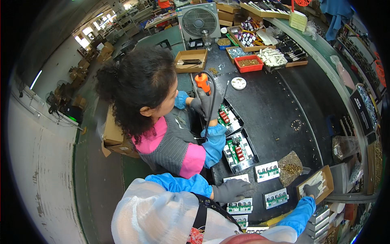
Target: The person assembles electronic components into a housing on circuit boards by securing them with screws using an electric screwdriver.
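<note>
My left hand (232,190), in a grey glove, lies low over the black table with its fingers stretched out. It is between a partly covered white plate (239,177) and a plate with a green circuit board (240,206). My right hand (312,189), also gloved, reaches into a cardboard box (327,175) of white stick-like parts (319,181). Its fingertips are among those parts, so their grip is hidden. Two more board plates, one (267,171) farther off and one (276,198) nearer, lie between my hands.
At my left a co-worker holds an orange power screwdriver (202,82) over black housings (241,152) with circuit boards. A bag of brass-coloured small parts (290,167) lies ahead. Finned metal pieces (319,223) are stacked near my right arm. Farther back stand a red tray (248,64) and a fan (199,21).
</note>
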A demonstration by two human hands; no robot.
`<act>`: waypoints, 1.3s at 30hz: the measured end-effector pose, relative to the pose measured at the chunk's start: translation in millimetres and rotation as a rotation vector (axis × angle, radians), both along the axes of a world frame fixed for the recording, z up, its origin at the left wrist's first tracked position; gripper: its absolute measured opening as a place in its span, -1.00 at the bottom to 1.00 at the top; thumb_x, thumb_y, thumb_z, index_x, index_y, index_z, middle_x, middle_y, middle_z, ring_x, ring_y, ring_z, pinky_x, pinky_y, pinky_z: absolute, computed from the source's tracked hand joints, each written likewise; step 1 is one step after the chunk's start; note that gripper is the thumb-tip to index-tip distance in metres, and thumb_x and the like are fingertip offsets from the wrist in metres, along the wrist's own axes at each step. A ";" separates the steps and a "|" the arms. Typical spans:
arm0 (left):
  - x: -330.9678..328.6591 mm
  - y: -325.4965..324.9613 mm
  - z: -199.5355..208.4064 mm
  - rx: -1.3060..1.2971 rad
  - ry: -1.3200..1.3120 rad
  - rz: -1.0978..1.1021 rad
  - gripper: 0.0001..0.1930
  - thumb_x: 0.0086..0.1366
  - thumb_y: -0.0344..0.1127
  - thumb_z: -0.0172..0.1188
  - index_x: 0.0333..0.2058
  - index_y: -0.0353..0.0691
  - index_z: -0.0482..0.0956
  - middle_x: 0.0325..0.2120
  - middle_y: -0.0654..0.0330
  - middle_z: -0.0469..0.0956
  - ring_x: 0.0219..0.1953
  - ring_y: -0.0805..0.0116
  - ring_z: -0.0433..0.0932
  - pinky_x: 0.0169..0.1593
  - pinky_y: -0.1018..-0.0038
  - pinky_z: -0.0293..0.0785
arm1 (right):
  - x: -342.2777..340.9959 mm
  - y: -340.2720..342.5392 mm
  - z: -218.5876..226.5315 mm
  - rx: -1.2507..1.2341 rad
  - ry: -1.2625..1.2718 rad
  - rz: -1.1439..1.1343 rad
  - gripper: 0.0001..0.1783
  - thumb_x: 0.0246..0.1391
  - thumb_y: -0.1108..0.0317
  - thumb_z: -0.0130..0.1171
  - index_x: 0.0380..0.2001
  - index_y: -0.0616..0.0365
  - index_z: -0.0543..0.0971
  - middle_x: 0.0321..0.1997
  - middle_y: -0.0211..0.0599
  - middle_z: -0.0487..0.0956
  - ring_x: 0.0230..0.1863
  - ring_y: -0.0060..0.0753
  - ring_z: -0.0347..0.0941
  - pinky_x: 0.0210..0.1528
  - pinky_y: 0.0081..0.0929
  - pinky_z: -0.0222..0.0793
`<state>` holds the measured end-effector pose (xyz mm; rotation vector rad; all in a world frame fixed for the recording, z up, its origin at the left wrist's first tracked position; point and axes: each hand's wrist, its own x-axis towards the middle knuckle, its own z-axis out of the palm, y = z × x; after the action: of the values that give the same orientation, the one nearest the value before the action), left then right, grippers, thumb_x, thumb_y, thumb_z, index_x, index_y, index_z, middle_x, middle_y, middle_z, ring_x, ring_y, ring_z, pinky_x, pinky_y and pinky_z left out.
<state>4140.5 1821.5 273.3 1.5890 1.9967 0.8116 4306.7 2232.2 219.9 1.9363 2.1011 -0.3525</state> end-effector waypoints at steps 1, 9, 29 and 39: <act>0.4 -1.3 -0.5 0.001 0.006 0.005 -0.42 0.03 -0.29 0.15 0.09 -0.16 0.28 -0.18 0.04 0.40 -0.14 0.10 0.42 -0.08 0.26 0.38 | 5.0 4.7 -7.7 -0.001 -0.002 0.027 0.21 -0.38 0.15 0.28 0.33 -0.07 -0.20 0.09 0.23 0.35 0.09 0.10 0.33 0.15 -0.21 0.24; 1.5 -1.7 -9.9 -0.052 -0.063 -0.012 -0.39 0.06 -0.24 0.14 0.12 -0.20 0.24 -0.15 0.01 0.39 -0.10 0.09 0.40 -0.01 0.25 0.34 | 31.8 19.8 -49.1 0.069 0.075 0.112 0.23 -0.39 0.26 0.28 0.33 -0.18 -0.24 0.13 0.32 0.23 0.10 0.20 0.28 0.16 -0.17 0.22; -14.6 -12.0 13.6 0.002 -0.022 0.110 -0.46 0.11 -0.19 0.12 0.09 -0.13 0.28 -0.07 0.05 0.37 -0.06 0.12 0.40 -0.02 0.26 0.37 | 7.2 -1.4 -3.8 -0.015 0.014 -0.057 0.28 -0.53 0.29 0.29 0.33 0.01 -0.21 0.15 0.16 0.32 0.16 0.09 0.27 0.17 -0.27 0.22; -5.0 -10.9 0.7 -0.010 0.059 -0.018 -0.47 0.09 -0.25 0.11 0.08 -0.15 0.29 0.02 0.17 0.29 -0.01 0.17 0.35 0.03 0.28 0.33 | 6.4 -3.7 -24.4 0.080 0.151 -0.097 0.11 -0.31 0.41 0.13 0.32 -0.02 -0.24 0.00 0.23 0.42 0.03 0.14 0.38 0.08 -0.17 0.30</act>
<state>4135.5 1810.6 274.0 1.6413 2.0207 0.7552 4313.1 2228.6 195.4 2.1241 2.1489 -0.4540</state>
